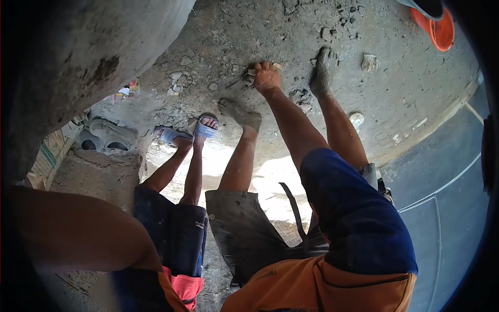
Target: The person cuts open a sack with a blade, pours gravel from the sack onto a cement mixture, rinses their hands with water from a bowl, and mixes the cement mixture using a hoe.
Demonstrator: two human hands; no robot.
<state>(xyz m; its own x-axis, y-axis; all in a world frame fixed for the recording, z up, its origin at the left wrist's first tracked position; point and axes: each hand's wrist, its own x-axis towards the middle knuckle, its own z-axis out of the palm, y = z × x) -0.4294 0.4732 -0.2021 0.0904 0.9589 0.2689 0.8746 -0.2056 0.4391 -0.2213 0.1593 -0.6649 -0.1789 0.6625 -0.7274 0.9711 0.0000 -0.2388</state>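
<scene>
My right hand [267, 79] is down at the rough grey ground, between a pair of bare, mud-coated feet. Its fingers are curled and closed; what they hold, if anything, is hard to make out. A small pale piece [278, 66] shows beside the fingertips, and dark rubble [248, 76] lies against the hand's other side. Of my left arm [83, 231] only a bent part shows close to the camera, and the left hand is out of view. One muddy foot [323, 73] stands right of my right hand, the other foot [241, 114] lower left.
Another person's slippered foot [207, 126] stands to the left. A large grey rounded surface [99, 57] fills the upper left. An orange container [441, 32] sits at the upper right, near a grey panel [436, 171]. Stone chips [175, 83] and a pale lump [369, 62] litter the ground.
</scene>
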